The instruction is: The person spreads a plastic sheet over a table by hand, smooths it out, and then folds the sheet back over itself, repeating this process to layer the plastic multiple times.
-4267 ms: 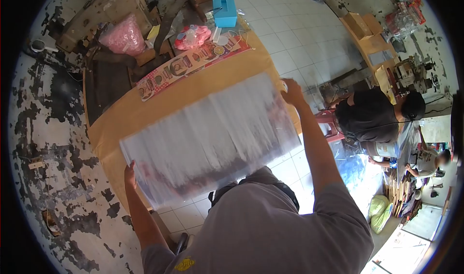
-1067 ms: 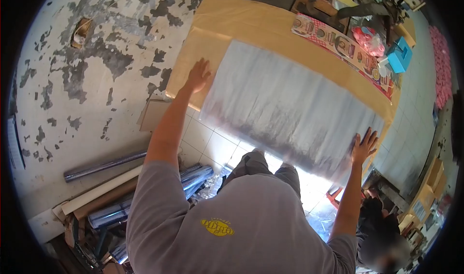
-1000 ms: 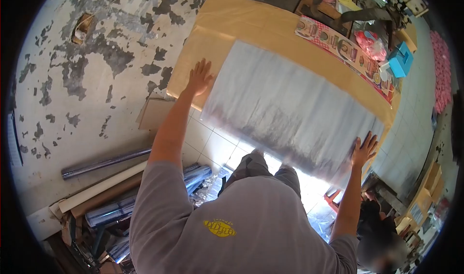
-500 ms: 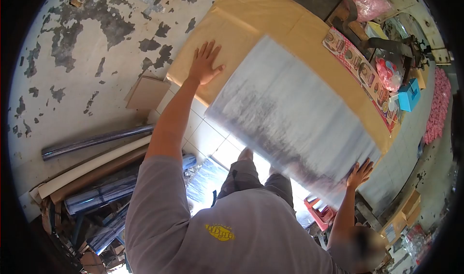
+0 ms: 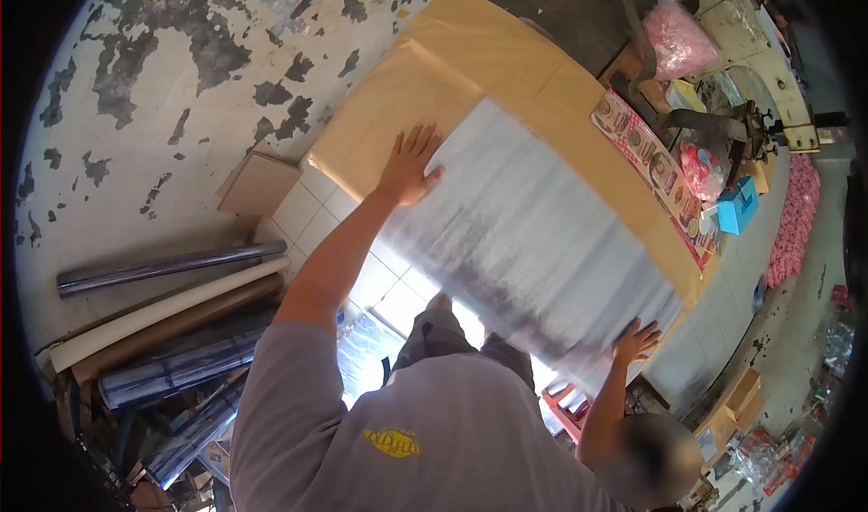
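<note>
A large grey sheet [image 5: 533, 214] with a glossy, streaked surface, possibly plastic, lies over brown paper [image 5: 389, 87] that covers the work table. Its near edge reaches past the paper toward my body. My left hand [image 5: 411, 166] rests flat with fingers outstretched, on the brown paper right at the sheet's left edge. On the sheet's lower right corner, my right hand [image 5: 636, 340] lies palm down with its fingers spread.
Along the table's far side are a printed food-picture strip [image 5: 646, 164], a bag of pink pieces [image 5: 678, 37], a metal machine [image 5: 714, 128] and a blue box [image 5: 738, 206]. Rolls of material [image 5: 172, 327] lie on the left. Below the table shows a red stool [image 5: 568, 410].
My left hand has moved right, from out on the brown paper to the sheet's left edge. My right hand remains on the sheet's right corner. The whole view has shifted slightly.
</note>
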{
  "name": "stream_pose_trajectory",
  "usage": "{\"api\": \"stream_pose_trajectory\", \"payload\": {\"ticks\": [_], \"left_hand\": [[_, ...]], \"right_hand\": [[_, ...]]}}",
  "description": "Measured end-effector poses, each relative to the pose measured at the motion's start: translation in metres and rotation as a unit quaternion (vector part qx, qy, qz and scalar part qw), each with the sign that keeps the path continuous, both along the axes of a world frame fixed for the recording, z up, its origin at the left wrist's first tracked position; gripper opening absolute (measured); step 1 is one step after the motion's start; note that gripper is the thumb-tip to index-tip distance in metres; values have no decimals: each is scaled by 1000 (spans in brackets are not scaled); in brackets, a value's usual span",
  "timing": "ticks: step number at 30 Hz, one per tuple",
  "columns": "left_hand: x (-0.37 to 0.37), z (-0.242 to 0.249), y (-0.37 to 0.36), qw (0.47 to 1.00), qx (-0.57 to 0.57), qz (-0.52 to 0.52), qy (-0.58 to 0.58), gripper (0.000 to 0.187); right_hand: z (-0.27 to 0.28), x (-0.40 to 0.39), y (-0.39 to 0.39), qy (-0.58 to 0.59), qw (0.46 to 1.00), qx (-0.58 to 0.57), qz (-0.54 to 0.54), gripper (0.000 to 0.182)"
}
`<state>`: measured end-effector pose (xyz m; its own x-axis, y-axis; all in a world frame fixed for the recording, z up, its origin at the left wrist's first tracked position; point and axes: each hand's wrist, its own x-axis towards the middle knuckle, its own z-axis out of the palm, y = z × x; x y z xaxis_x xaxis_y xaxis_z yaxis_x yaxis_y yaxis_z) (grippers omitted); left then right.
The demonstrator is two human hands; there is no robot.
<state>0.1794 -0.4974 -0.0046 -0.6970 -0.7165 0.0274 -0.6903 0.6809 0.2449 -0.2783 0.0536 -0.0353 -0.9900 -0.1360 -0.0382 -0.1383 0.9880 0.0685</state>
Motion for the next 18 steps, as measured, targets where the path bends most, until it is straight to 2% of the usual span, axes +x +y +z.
{"api": "stream_pose_trajectory", "payload": {"ticks": [2,3,5,6,7,8,10,11,12,13,16,18], "left_hand": [[4,-2,10,1000,27,-12,-4,68],[6,3,2,999,40,-21,-2,66],[14,6,-15,996,84,-42,8,64],[18,3,-35,992,112,-53,17,64],[22,1,-53,988,139,-62,25,64],[23,0,-66,993,103,-58,21,64],[23,-5,-84,998,32,-46,10,65],[23,-10,-85,999,9,-47,13,66],[21,-14,-87,999,-15,-49,13,66],[19,-18,-90,998,-39,-52,11,66],[22,-17,-92,997,-42,-59,36,69],[23,-20,-93,997,-38,-58,43,72]], "right_hand": [[9,-10,6,-39,999,13,3,82],[-4,-24,4,0,995,98,-9,81],[8,-8,-45,149,979,16,138,72],[36,27,-103,183,925,-157,295,57],[44,56,-160,122,862,-247,426,51],[72,107,-225,-4,825,-278,493,49],[104,188,-335,-229,689,-186,662,45],[112,225,-379,-205,605,-167,751,50],[107,256,-410,-204,565,-170,781,50],[98,282,-443,-180,522,-198,810,42],[71,313,-514,-292,481,-147,814,24],[68,317,-541,-302,453,-70,836,17]]}}
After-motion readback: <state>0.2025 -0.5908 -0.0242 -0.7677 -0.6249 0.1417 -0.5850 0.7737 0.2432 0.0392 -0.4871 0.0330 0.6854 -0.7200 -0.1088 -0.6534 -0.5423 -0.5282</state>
